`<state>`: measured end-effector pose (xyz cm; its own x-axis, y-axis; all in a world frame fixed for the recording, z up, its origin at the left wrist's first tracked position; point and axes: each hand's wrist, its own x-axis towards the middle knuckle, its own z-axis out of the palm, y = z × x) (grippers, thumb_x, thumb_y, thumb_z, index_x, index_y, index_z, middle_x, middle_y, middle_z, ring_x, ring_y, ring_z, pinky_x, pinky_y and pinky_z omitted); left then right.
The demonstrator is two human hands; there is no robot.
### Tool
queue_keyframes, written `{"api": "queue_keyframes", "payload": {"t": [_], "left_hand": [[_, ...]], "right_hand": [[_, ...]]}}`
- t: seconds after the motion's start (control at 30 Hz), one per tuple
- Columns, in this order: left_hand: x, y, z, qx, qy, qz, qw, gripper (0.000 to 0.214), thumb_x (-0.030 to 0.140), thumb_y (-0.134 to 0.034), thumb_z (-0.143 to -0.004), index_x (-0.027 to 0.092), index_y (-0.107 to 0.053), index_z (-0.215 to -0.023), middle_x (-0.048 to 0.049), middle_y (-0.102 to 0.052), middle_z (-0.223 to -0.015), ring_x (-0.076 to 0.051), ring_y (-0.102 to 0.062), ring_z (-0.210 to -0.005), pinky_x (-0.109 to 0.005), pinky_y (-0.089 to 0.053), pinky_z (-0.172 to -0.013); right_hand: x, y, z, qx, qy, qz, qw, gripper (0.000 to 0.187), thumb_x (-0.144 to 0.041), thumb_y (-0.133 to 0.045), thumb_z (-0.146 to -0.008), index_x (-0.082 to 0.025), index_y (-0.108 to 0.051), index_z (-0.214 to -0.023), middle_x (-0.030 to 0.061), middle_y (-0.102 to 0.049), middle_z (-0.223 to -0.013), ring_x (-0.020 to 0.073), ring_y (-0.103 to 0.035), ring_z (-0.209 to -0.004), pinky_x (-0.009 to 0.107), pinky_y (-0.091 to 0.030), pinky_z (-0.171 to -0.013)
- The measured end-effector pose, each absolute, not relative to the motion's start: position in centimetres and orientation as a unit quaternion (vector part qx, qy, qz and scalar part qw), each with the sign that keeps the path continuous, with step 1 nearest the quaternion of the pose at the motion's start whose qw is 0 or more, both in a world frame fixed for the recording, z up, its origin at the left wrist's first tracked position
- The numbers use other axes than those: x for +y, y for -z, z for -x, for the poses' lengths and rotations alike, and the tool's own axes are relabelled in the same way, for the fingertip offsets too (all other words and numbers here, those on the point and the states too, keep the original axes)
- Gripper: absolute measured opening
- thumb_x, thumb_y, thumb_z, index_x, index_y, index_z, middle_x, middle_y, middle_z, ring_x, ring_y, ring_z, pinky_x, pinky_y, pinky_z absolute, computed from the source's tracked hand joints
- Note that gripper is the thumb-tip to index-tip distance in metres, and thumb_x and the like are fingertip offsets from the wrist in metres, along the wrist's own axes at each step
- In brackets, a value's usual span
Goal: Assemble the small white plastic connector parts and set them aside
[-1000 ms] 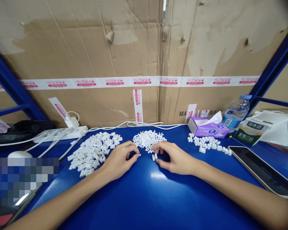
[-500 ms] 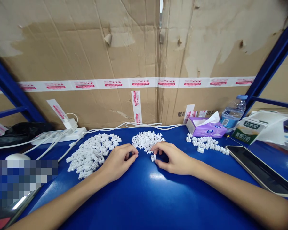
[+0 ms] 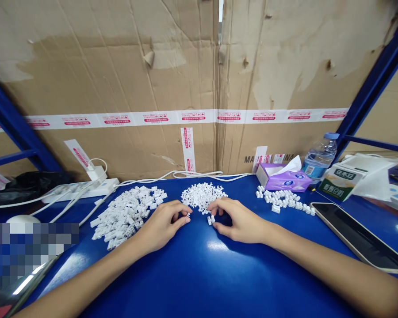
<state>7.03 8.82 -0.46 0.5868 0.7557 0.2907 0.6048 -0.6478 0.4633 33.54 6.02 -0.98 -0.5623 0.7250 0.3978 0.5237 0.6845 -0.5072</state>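
One white plastic piece (image 3: 188,215) is pinched by the left hand (image 3: 162,225), two white pieces (image 3: 211,220) are touched by the right hand (image 3: 240,221) (its grip cannot be told).

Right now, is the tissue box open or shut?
Open: a white tissue sticks up out of the top of the purple tissue box.

The scene is evenly bright, apparently lit from overhead, with a white glare spot on the blue table (image 3: 218,246) at lower center and a soft shadow under the right hand (image 3: 239,221). Wide-angle distortion tilts the blue shelf post (image 3: 368,84) at upper right. A pixelated patch (image 3: 29,251) blurs the lower left.
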Motion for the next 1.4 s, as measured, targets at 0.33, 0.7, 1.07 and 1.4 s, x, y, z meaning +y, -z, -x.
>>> {"api": "queue_keyframes", "payload": {"t": [0.33, 0.7, 1.07, 1.4], "left_hand": [[8.1, 0.1, -7.6, 0.393, -0.264, -0.858, 0.198, 0.016, 0.030, -0.066, -0.092, 0.021, -0.075, -0.102, -0.0019, -0.074, -0.084, -0.018, -0.065, -0.071, -0.030, -0.051, -0.070], [6.2, 0.0, -8.9, 0.336, -0.279, -0.866, 0.242, 0.015, 0.022, -0.065, -0.094, 0.025, -0.075, -0.104, 0.0008, -0.075, -0.089, -0.018, -0.067, -0.081, -0.031, -0.050, -0.079], [5.9, 0.1, -9.0, 0.327, -0.280, -0.860, 0.273, 0.011, 0.021, -0.075, -0.087, 0.025, -0.078, -0.098, 0.0006, -0.070, -0.083, -0.017, -0.065, -0.078, -0.030, -0.048, -0.072], [6.0, 0.4, -8.9, 0.326, -0.262, -0.868, 0.268, 0.010, 0.020, -0.073, -0.089, 0.025, -0.078, -0.096, 0.0011, -0.068, -0.082, -0.016, -0.064, -0.076, -0.028, -0.047, -0.072]], "right_hand": [[6.0, 0.9, -33.5, -0.862, -0.182, 0.359, 0.308, 0.034, -0.010, -0.066, -0.080, -0.021, -0.061, -0.112, 0.0037, -0.070, -0.099, 0.0185, -0.062, -0.088, 0.034, -0.051, -0.081], [5.0, 0.7, -32.3, -0.848, -0.225, 0.358, 0.319, 0.033, -0.010, -0.072, -0.080, -0.021, -0.064, -0.109, 0.0018, -0.072, -0.097, 0.0163, -0.065, -0.088, 0.031, -0.052, -0.082], [4.4, 1.2, -31.9, -0.842, -0.225, 0.361, 0.330, 0.029, -0.010, -0.074, -0.080, -0.022, -0.065, -0.104, 0.0010, -0.070, -0.095, 0.0165, -0.066, -0.090, 0.030, -0.051, -0.081], [4.2, 1.0, -31.6, -0.842, -0.226, 0.362, 0.330, 0.027, -0.012, -0.075, -0.080, -0.022, -0.065, -0.103, -0.0002, -0.070, -0.094, 0.0161, -0.064, -0.090, 0.029, -0.049, -0.080]]}}
